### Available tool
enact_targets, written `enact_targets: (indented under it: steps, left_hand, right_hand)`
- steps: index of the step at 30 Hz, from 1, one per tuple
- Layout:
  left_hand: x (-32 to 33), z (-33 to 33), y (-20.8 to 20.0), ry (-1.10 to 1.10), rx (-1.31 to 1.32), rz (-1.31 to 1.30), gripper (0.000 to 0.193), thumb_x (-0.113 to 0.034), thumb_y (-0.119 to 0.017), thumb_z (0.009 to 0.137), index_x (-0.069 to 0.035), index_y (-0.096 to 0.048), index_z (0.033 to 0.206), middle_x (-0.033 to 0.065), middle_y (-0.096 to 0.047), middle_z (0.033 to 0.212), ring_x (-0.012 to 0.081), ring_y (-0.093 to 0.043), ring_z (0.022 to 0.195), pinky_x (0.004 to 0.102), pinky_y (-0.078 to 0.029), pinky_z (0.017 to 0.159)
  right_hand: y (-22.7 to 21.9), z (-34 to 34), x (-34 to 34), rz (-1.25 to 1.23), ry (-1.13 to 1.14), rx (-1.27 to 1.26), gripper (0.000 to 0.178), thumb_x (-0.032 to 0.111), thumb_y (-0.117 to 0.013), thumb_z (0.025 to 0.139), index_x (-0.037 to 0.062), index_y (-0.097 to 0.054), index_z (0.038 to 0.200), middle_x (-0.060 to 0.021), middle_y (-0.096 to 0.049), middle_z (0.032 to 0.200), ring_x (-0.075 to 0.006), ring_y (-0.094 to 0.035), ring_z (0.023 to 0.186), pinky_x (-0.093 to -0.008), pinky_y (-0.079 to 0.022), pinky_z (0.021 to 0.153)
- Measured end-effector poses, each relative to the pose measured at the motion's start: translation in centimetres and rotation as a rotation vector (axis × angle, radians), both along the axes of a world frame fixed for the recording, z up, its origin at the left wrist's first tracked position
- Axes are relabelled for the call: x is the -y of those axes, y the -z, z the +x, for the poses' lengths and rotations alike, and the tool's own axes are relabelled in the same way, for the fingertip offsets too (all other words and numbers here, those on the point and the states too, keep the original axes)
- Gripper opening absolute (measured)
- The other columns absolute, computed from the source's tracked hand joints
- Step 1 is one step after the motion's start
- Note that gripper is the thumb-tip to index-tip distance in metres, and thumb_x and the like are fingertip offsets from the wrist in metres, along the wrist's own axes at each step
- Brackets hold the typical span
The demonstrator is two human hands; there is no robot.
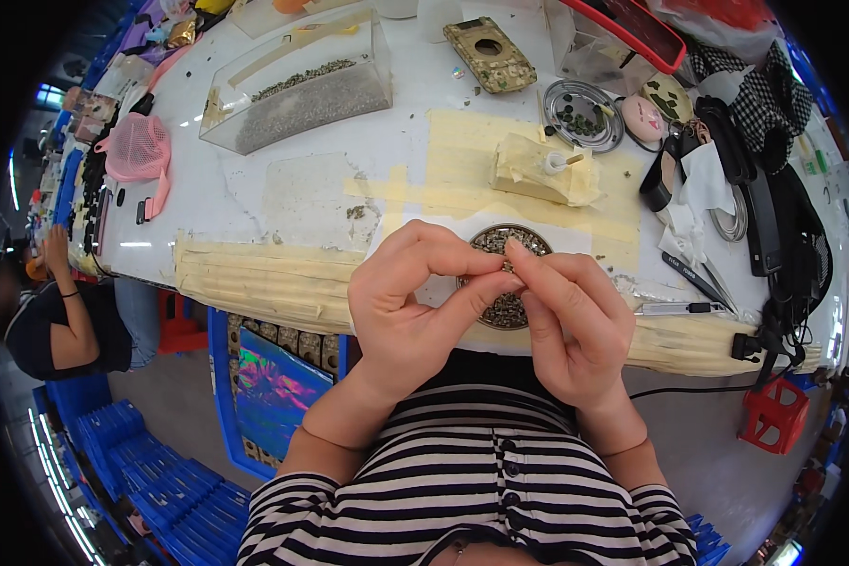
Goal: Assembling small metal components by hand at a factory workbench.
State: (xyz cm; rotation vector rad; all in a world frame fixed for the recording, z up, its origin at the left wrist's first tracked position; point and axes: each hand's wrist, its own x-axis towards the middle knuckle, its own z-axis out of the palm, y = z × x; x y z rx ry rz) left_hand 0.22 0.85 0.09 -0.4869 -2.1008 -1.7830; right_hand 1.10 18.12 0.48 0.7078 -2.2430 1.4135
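Both hands are raised above the near edge of the white worktable (255, 203), fingertips meeting. The left hand (410, 302) pinches thumb against forefinger; the right hand (575, 321) closes thumb and forefinger onto the same spot. A very small part (507, 267) sits at that meeting point, mostly hidden by the fingertips; its shape, long axis and heading cannot be determined. Both pinches are narrow, closed on the part.

Directly behind and below the pinch lies a round dish (511, 313) filled with small dark pieces, resting on the table. Beyond the pinch, farther from the body, stands a tape-wrapped block (538, 170) on strips of masking tape. Beyond and to the left of the grip is a clear plastic box (297, 80) holding grey granules, its long axis running diagonally away toward the right. Right of the grip lies a utility knife (674, 307), lengthwise along the table edge.
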Motion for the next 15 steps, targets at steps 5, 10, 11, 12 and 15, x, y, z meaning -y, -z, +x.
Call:
enact_targets:
  steps: [5, 10, 11, 12, 15]
  left_hand:
    - [-0.19, 0.28, -0.62, 0.001, 0.003, -0.054, 0.018, 0.002, -0.082, 0.075, 0.000, -0.074, 0.090, 0.0083, -0.067, 0.082, 0.0151, -0.063, 0.072, 0.0257, -0.050, 0.065]
    - [-0.29, 0.24, -0.57, -0.028, -0.024, -0.080, 0.017, 0.004, -0.080, 0.076, -0.001, -0.074, 0.091, 0.0087, -0.067, 0.083, 0.0159, -0.063, 0.073, 0.0259, -0.050, 0.065]
    - [-0.25, 0.19, -0.53, -0.029, -0.035, -0.077, 0.017, 0.004, -0.079, 0.076, -0.001, -0.074, 0.092, 0.0086, -0.067, 0.083, 0.0160, -0.063, 0.073, 0.0259, -0.050, 0.065]
    - [-0.21, 0.13, -0.42, -0.031, -0.045, -0.074, 0.017, 0.004, -0.079, 0.076, -0.001, -0.074, 0.092, 0.0086, -0.067, 0.083, 0.0162, -0.063, 0.074, 0.0259, -0.049, 0.065]
    - [-0.12, 0.14, -0.29, -0.033, -0.058, -0.066, 0.017, 0.004, -0.078, 0.076, 0.000, -0.074, 0.092, 0.0087, -0.067, 0.084, 0.0165, -0.063, 0.074, 0.0259, -0.049, 0.065]
  right_hand:
    - [0.17, -0.14, 0.14, -0.018, 0.009, -0.018, 0.040, -0.007, -0.068, 0.084, 0.0008, -0.069, 0.123, -0.0103, -0.064, 0.087, -0.0194, -0.060, 0.070, -0.0281, -0.050, 0.061]
    - [0.36, -0.12, 0.26, -0.034, 0.016, -0.017, 0.039, -0.007, -0.068, 0.084, 0.0003, -0.069, 0.123, -0.0103, -0.064, 0.086, -0.0196, -0.060, 0.069, -0.0282, -0.050, 0.061]
    - [0.31, -0.12, 0.26, -0.034, 0.015, -0.014, 0.039, -0.007, -0.068, 0.084, 0.0002, -0.069, 0.123, -0.0103, -0.064, 0.086, -0.0196, -0.060, 0.069, -0.0280, -0.050, 0.061]
    - [0.31, -0.13, 0.25, -0.034, 0.013, -0.012, 0.039, -0.007, -0.068, 0.084, 0.0000, -0.069, 0.123, -0.0104, -0.064, 0.086, -0.0196, -0.060, 0.069, -0.0279, -0.050, 0.061]
    - [0.41, -0.11, 0.27, -0.037, 0.015, -0.009, 0.039, -0.007, -0.069, 0.084, -0.0003, -0.069, 0.123, -0.0104, -0.063, 0.085, -0.0195, -0.060, 0.069, -0.0276, -0.050, 0.061]
